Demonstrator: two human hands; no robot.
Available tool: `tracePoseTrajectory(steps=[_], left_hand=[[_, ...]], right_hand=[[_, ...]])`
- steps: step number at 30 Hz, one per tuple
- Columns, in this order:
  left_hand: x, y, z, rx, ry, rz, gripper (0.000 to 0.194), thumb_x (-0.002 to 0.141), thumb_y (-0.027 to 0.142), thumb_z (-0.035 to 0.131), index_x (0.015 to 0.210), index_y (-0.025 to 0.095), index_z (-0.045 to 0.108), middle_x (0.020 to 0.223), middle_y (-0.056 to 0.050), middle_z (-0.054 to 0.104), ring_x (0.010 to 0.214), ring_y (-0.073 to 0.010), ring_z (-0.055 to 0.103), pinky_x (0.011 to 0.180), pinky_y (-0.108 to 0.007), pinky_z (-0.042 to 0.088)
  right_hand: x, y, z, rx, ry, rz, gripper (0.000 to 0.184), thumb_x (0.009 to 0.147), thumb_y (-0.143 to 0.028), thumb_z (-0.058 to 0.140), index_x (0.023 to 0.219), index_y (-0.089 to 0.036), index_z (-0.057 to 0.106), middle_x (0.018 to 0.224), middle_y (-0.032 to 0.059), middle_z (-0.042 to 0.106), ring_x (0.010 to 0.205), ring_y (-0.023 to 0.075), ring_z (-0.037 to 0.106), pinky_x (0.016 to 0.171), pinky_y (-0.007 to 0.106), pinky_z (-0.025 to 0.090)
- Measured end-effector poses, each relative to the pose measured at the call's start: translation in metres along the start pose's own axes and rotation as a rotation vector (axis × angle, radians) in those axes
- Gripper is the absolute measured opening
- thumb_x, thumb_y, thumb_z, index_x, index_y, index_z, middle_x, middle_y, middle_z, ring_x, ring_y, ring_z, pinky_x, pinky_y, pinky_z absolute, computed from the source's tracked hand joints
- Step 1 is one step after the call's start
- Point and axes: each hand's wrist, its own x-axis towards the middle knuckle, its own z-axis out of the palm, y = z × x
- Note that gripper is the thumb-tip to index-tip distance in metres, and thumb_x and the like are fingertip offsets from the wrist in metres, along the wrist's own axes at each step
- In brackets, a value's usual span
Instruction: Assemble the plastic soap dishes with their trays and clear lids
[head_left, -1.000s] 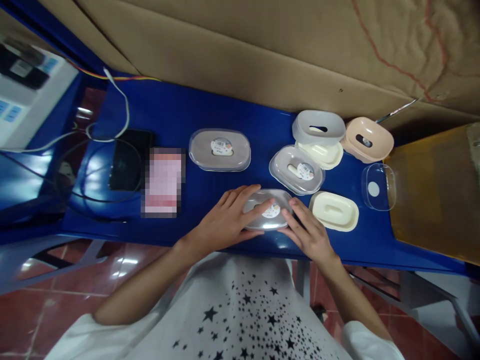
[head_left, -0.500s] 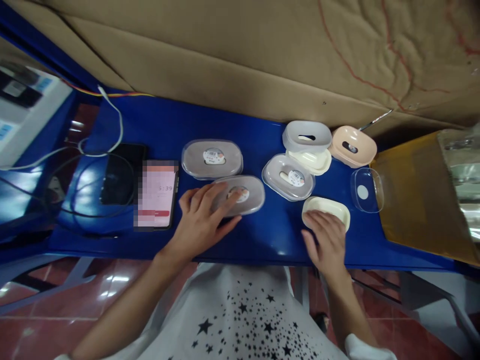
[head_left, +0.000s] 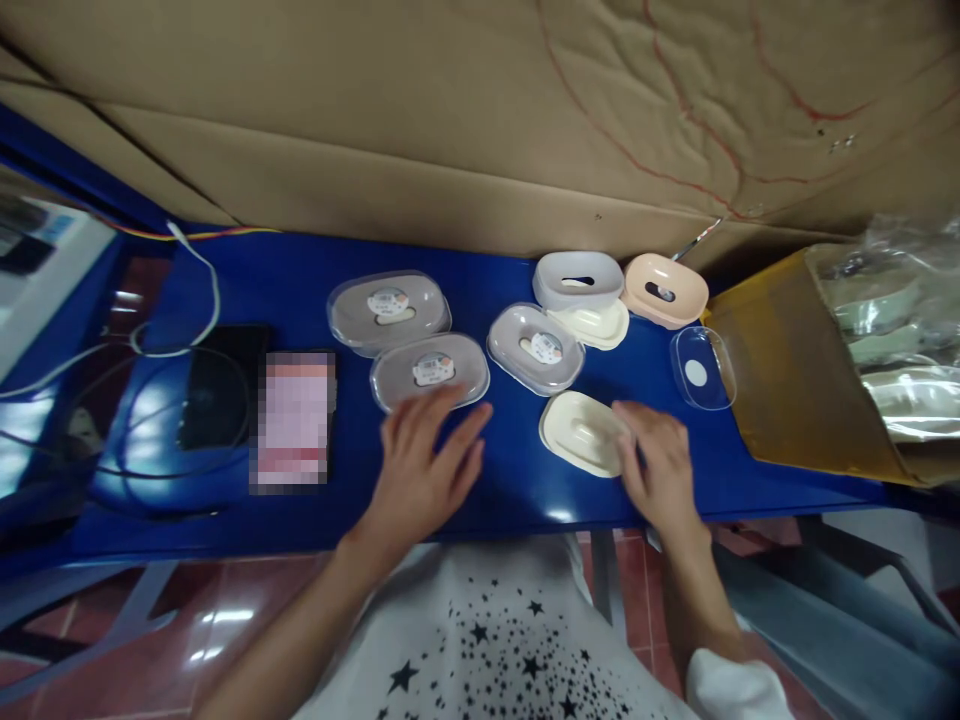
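Fingers of the right hand, right of centre in the frame, are curved and brought in close together at the right end of a cream tray; they are blurred there, and whether they grip it or only touch it I cannot tell. The tray sits just right of the middle of the frame, over the blue surface. Fingers of the left hand, near the lower centre, are spread loosely apart with nothing between them, their tips over the front edge of a lidded grey box; contact with it is unclear. Just behind, toward the upper left, is another lidded grey box. A third lidded box lies near the centre, behind the tray. Farther up and right, an open grey box stands against a second cream piece, with a peach box beside it. A clear cover lies right of these, next to a cardboard box at the right. A phone lies at left, partly pixelated.
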Motion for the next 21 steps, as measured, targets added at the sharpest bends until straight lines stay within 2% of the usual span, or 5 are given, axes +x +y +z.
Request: tracePoseTrajectory(steps=[4, 7, 11, 16, 21], left_hand=[[0.010, 0.039, 0.019, -0.146, -0.269, 0.291, 0.045, 0.110, 0.022, 0.057, 0.155, 0.023, 0.055, 0.166, -0.013, 0.054, 0.154, -0.0295, 0.051, 0.124, -0.051, 0.041], [0.017, 0.055, 0.032, -0.134, -0.378, 0.330, 0.039, 0.114, 0.023, 0.050, 0.152, 0.024, 0.056, 0.167, -0.011, 0.054, 0.157, -0.0278, 0.047, 0.127, -0.057, 0.036], [0.009, 0.046, 0.033, -0.123, -0.332, 0.284, 0.026, 0.111, 0.020, 0.057, 0.136, 0.022, 0.065, 0.138, -0.008, 0.073, 0.135, -0.0271, 0.062, 0.116, -0.055, 0.042], [-0.016, 0.028, 0.013, -0.137, -0.277, 0.221, 0.018, 0.112, 0.023, 0.060, 0.128, 0.021, 0.068, 0.123, -0.007, 0.077, 0.117, -0.0264, 0.066, 0.102, -0.049, 0.044], [-0.028, 0.018, 0.006, -0.194, -0.244, 0.164, 0.031, 0.109, 0.022, 0.065, 0.140, 0.022, 0.063, 0.130, -0.012, 0.072, 0.114, -0.0268, 0.068, 0.100, -0.049, 0.052]], right_hand=[[0.050, 0.064, -0.014, -0.170, -0.014, 0.063, 0.046, 0.111, -0.026, 0.046, 0.156, -0.024, 0.058, 0.154, 0.0141, 0.067, 0.144, 0.0309, 0.063, 0.119, 0.052, 0.044], [0.093, 0.105, -0.014, -0.304, -0.047, 0.134, 0.056, 0.108, -0.032, 0.052, 0.162, -0.016, 0.051, 0.169, 0.0202, 0.051, 0.157, 0.0365, 0.049, 0.125, 0.058, 0.037], [0.121, 0.128, -0.005, -0.363, -0.094, 0.147, 0.041, 0.105, -0.029, 0.057, 0.141, -0.018, 0.071, 0.148, 0.0182, 0.071, 0.139, 0.0353, 0.065, 0.121, 0.058, 0.040], [0.093, 0.111, -0.006, -0.301, 0.076, 0.170, 0.035, 0.111, -0.033, 0.051, 0.131, -0.020, 0.077, 0.125, 0.0125, 0.082, 0.115, 0.0289, 0.077, 0.109, 0.047, 0.049], [0.026, 0.046, -0.017, -0.121, 0.310, 0.092, 0.028, 0.106, -0.025, 0.064, 0.133, -0.023, 0.075, 0.121, 0.0108, 0.082, 0.112, 0.0303, 0.077, 0.101, 0.047, 0.054]])
